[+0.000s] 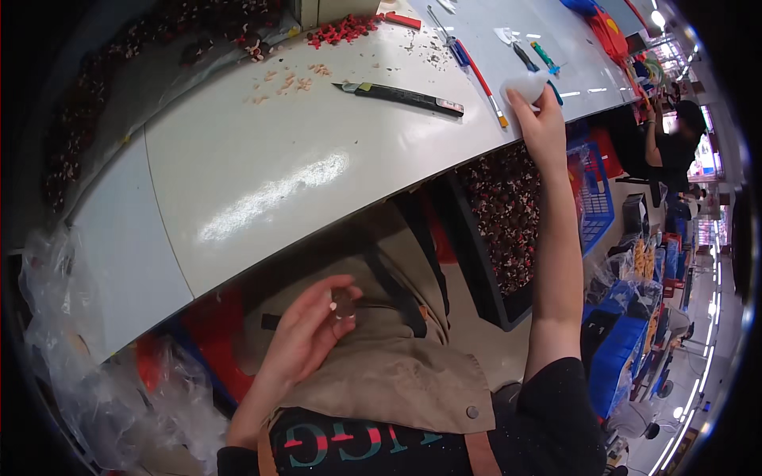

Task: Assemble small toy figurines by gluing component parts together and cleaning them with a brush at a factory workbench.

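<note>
Over my lap, my left hand [305, 329] pinches a small dark brown piece [343, 305] with a pale pink spot on it, between the thumb and fingers. My right arm reaches out to the table's edge. There my right hand [541, 131] grips a whitish translucent object [527, 84], perhaps a small bottle; my fingers partly cover it. Left of that hand lies a thin red brush [481, 83] with a yellowish tip. A black utility knife [401, 99] with its blade out rests farther left on the white table [262, 174].
Pink-red bits [343, 30] and pale scraps [294, 83] lie on the table. Dark small pieces are heaped at the far left [87, 119] and fill a black crate [456, 246] below the edge. Clear plastic bags [59, 317] hang at left. Another person [679, 147] stands at far right.
</note>
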A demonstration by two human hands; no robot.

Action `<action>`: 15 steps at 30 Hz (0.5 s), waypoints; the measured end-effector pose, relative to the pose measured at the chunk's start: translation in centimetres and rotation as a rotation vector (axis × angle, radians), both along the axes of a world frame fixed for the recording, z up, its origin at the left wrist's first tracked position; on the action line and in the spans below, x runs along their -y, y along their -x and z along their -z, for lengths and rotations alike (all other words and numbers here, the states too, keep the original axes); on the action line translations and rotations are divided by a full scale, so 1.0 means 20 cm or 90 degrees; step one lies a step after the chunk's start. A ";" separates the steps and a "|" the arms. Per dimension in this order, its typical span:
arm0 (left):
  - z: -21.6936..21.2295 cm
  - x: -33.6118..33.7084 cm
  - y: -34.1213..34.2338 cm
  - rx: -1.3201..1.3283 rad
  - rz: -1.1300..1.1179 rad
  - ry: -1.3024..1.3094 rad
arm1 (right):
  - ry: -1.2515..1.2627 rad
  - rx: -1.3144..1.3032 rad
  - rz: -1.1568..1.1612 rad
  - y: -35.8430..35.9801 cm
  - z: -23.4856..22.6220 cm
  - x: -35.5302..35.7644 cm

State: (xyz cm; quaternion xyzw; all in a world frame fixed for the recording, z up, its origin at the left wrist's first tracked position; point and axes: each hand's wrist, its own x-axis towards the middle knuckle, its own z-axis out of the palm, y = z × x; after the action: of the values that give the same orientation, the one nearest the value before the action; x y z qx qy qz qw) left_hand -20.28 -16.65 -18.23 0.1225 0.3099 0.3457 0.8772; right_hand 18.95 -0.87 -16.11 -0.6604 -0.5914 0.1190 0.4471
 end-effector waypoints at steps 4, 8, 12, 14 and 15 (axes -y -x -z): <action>0.06 0.00 0.00 0.008 -0.005 0.045 | -0.003 0.050 0.034 0.00 0.07 -0.13; 0.16 0.02 0.05 0.068 0.010 0.012 | -0.141 0.181 0.078 -0.12 0.15 -0.08; 0.24 0.05 0.15 0.058 -0.006 -0.028 | -0.166 -0.132 0.038 0.54 0.09 0.33; 0.23 0.03 0.15 0.041 0.015 -0.025 | -0.019 -0.183 -0.081 0.75 0.10 0.58; 0.24 0.01 0.13 0.041 0.031 -0.033 | 0.014 -0.185 -0.189 0.84 0.13 0.64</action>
State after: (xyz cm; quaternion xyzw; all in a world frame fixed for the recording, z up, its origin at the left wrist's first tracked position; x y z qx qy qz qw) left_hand -22.83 -16.82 -23.07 0.1413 0.2692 0.3359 0.8915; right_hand 2.15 -13.70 -18.78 -0.5468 -0.6104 0.2839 0.4978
